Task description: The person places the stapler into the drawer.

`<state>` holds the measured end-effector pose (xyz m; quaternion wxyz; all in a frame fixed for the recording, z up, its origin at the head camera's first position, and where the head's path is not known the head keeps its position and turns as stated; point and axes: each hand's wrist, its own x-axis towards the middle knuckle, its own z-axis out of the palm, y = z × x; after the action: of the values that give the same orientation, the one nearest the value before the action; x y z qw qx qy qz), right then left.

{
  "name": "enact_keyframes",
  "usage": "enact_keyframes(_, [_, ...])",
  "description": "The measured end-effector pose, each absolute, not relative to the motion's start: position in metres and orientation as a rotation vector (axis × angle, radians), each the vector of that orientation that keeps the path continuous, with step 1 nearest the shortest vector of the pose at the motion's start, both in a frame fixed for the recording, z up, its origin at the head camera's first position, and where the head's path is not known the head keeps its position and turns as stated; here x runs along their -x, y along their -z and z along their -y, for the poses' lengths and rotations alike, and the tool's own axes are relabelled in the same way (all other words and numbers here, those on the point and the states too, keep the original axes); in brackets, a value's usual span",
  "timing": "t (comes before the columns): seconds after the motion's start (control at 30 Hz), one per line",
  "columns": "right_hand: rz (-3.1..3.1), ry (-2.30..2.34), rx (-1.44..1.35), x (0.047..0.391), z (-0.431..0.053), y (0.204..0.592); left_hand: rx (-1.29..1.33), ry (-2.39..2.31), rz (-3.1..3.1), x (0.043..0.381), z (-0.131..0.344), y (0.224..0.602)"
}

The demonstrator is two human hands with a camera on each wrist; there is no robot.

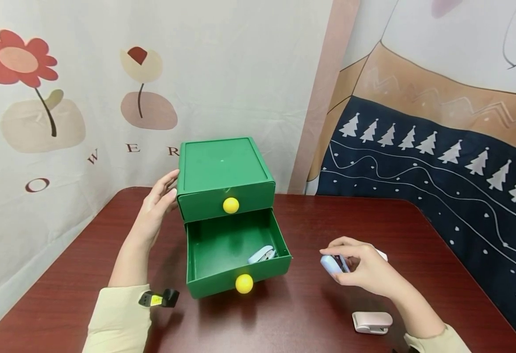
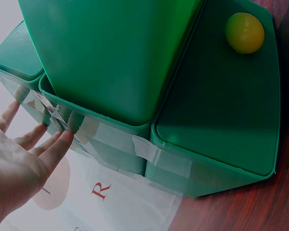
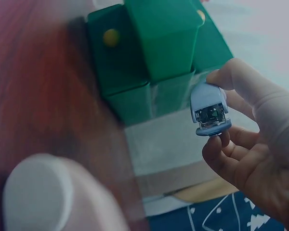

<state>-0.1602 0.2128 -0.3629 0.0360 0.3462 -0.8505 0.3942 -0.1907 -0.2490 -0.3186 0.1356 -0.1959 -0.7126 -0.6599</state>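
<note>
the right hand (image 1: 364, 267) pinches a pale blue stapler (image 1: 330, 265) between thumb and fingertips, spread only by its thickness; its long axis is nearly end-on to the right wrist view. from it the open middle drawer (image 1: 209, 285) lies at nine o'clock — well apart — with another stapler (image 1: 260, 254) toward its four o'clock corner. the left hand (image 1: 154, 208) is nearer that drawer, at ten o'clock, fingers extended, gripping nothing, fingertips at the side of the green cabinet (image 1: 222, 164).
</note>
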Motion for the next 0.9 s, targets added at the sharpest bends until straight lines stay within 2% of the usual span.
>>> enact_keyframes(0.37, [2.535, -1.271, -1.104, 0.162, -0.187, 0.332, 0.57, 1.911, 2.061, 0.191, 0.249, 0.32])
enact_keyframes(0.9, [2.404, -1.234, -1.348, 0.174, -0.138, 0.301, 0.582, 1.921, 2.043, 0.191, 0.249, 0.319])
